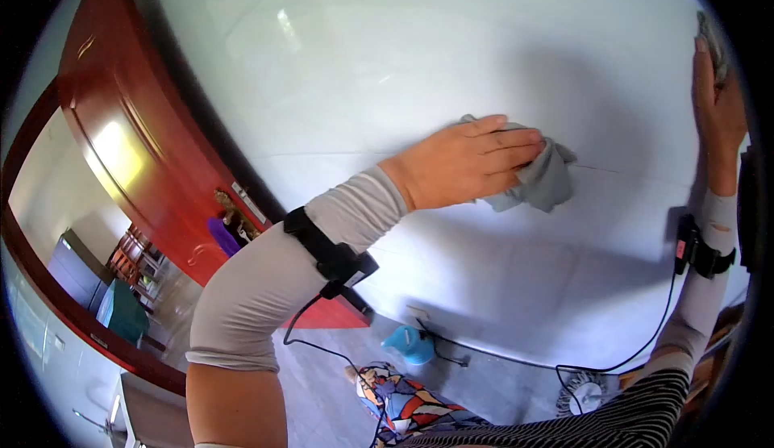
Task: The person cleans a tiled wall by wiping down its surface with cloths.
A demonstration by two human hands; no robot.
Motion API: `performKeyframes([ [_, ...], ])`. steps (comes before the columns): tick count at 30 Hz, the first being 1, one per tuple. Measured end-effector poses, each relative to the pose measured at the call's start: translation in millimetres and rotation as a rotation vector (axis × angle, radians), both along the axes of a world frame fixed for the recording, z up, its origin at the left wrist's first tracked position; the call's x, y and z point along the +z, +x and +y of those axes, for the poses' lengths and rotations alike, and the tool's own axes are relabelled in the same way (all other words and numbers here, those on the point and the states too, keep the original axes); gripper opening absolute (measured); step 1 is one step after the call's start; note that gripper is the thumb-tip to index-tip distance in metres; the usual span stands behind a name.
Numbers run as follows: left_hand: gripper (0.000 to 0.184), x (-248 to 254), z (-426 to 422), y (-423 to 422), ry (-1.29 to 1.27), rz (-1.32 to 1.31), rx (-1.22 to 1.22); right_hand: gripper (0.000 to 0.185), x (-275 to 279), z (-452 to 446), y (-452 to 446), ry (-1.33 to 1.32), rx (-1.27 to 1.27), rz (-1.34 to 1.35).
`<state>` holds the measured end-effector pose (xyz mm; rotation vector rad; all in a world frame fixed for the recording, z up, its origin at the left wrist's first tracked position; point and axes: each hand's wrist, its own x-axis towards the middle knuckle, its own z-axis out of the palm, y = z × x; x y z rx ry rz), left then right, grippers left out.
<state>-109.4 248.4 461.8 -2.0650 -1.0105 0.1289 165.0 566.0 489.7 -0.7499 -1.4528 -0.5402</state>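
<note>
My left hand (pixel 463 164) presses a grey cloth (pixel 550 178) against the white tiled wall (pixel 322 101). Its fingers lie closed together over the cloth, which bunches out past the fingertips. At the far right edge of the view, my right hand (pixel 723 109) is raised against the wall with a darker grey cloth (pixel 709 41) at its fingers. Part of that hand is cut off by the dark rim of the view. Both forearms wear light sleeves with black straps and cables.
A red door (pixel 137 125) stands open on the left, with a room and chairs (pixel 133 258) beyond. Below on the floor are a light-blue object (pixel 409 345), a cable along the wall's foot, and a round, fringed grey-and-white thing (pixel 582 391).
</note>
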Motion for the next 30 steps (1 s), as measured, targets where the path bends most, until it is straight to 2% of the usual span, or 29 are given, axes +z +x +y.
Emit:
performKeyframes([
  [3,0.015,18.1,-16.5,-11.0,-0.047,0.110,0.057,0.039,2.1,-13.0,-3.8,0.172,0.002,0.022],
  [5,0.027,35.0,-26.9,-30.2,-0.039,0.140,0.252,0.038,4.7,-22.4,-5.8,0.268,0.004,0.040],
  [7,0.041,57.9,-40.7,-53.3,0.056,-0.035,0.368,0.038,1.3,-25.5,-6.9,0.226,-0.035,0.027],
  [8,0.040,73.0,-42.1,-68.5,0.167,0.013,0.413,0.039,-0.4,-26.7,-7.2,0.209,-0.049,0.023],
  [11,0.062,114.4,-61.7,-81.3,0.459,0.013,0.551,0.038,3.7,-32.7,-7.9,0.261,-0.006,0.066],
  [12,0.065,118.2,-68.5,-71.6,0.522,-0.375,0.442,0.038,6.5,-31.9,-8.5,0.280,-0.009,0.060],
  [15,0.050,137.1,-52.0,-59.8,0.699,-0.685,0.337,0.037,8.3,-32.0,-8.1,0.307,-0.004,0.060],
  [16,0.050,141.4,-43.1,-56.0,0.694,-0.685,0.334,0.037,7.0,-31.3,-7.9,0.315,-0.002,0.059],
  [18,0.047,147.0,-25.1,-46.3,0.619,-1.027,0.191,0.036,6.9,-31.1,-7.7,0.329,0.004,0.056],
  [19,0.047,146.6,-17.9,-30.0,0.618,-1.029,0.188,0.036,7.2,-30.9,-7.8,0.337,0.008,0.052],
  [21,0.052,140.0,-3.0,9.7,0.567,-0.754,0.035,0.036,9.2,-28.4,-6.5,0.353,0.015,0.044],
  [23,0.051,133.3,9.9,22.3,0.521,-0.326,-0.015,0.036,11.1,-24.6,-3.5,0.361,0.026,0.031],
  [24,0.051,126.0,15.1,32.4,0.495,-0.159,0.067,0.036,10.0,-24.4,-1.9,0.366,0.038,0.015],
  [26,0.047,108.0,22.7,39.5,0.380,0.022,0.107,0.035,13.7,-28.1,-5.4,0.407,0.030,0.013],
  [28,0.038,80.5,24.2,30.7,0.292,-0.010,0.023,0.041,29.4,-52.4,-16.3,0.747,0.175,0.125],
  [29,0.038,70.6,19.5,26.4,0.292,-0.010,0.024,0.041,26.1,-48.1,-13.8,0.747,0.176,0.126],
  [30,0.036,62.6,13.8,21.9,0.150,0.012,0.041,0.038,19.8,-40.0,-8.9,0.641,0.124,0.084],
])
